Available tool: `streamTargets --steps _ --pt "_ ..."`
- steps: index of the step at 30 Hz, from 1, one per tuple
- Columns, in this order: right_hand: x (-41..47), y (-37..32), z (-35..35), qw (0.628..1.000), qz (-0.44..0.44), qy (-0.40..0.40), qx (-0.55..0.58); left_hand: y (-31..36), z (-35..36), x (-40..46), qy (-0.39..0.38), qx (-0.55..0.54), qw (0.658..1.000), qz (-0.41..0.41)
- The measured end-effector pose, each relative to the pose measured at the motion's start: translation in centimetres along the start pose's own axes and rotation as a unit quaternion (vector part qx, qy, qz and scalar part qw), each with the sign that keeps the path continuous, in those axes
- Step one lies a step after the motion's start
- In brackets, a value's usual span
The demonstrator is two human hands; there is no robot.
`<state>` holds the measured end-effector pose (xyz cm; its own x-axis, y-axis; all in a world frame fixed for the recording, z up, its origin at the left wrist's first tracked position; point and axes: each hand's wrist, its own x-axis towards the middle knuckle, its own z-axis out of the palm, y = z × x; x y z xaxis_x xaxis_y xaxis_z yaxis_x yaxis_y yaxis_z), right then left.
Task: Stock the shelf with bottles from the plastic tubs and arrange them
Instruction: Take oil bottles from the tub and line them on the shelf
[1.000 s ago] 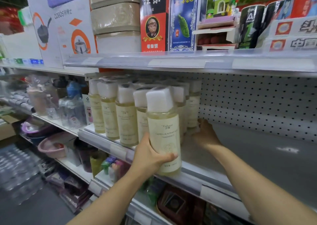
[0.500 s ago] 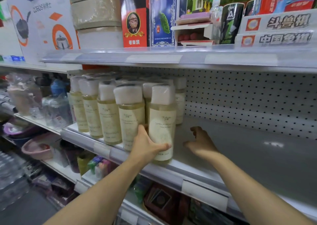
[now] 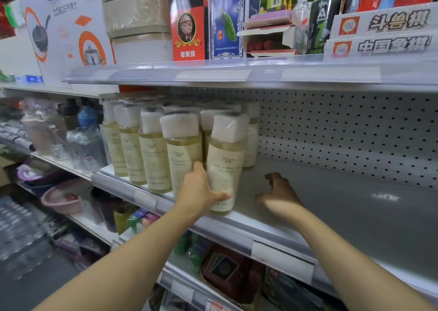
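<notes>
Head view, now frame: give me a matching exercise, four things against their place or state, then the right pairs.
Things:
1. left hand
2. right hand
3. front bottle
4. pink basin

Places or states:
A. on a lower shelf at the left
B. standing at the front edge of the shelf, white cap on
C. over the bare shelf, fingers loosely curled, holding nothing
D. wrapped round the front bottle's label

Pairs: 1-D, 2-C, 3-B, 4-A

The left hand (image 3: 199,192) grips a white-capped bottle (image 3: 225,166) standing on the shelf (image 3: 355,216); the right hand (image 3: 278,195) hovers beside it.
</notes>
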<state>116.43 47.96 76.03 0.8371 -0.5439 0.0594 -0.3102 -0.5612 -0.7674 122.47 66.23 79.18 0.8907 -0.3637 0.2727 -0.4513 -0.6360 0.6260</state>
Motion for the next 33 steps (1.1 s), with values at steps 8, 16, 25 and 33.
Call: streamTargets --steps 8,16,25,33 --pt "0.0 -0.4 0.5 1.000 0.001 -0.004 0.010 -0.8 0.1 -0.1 0.035 0.096 0.995 -0.017" --pt "-0.2 -1.4 1.1 1.000 0.004 -0.004 -0.004 -1.6 -0.5 -0.1 0.014 0.059 0.998 -0.015" --pt "-3.5 -3.3 1.1 0.994 -0.011 0.005 -0.110 -1.6 -1.1 -0.9 0.012 0.078 0.997 -0.003" --pt "-8.0 -4.3 1.1 0.986 -0.021 0.035 -0.163 -3.4 -3.1 -2.5 -0.037 0.187 0.982 0.015"
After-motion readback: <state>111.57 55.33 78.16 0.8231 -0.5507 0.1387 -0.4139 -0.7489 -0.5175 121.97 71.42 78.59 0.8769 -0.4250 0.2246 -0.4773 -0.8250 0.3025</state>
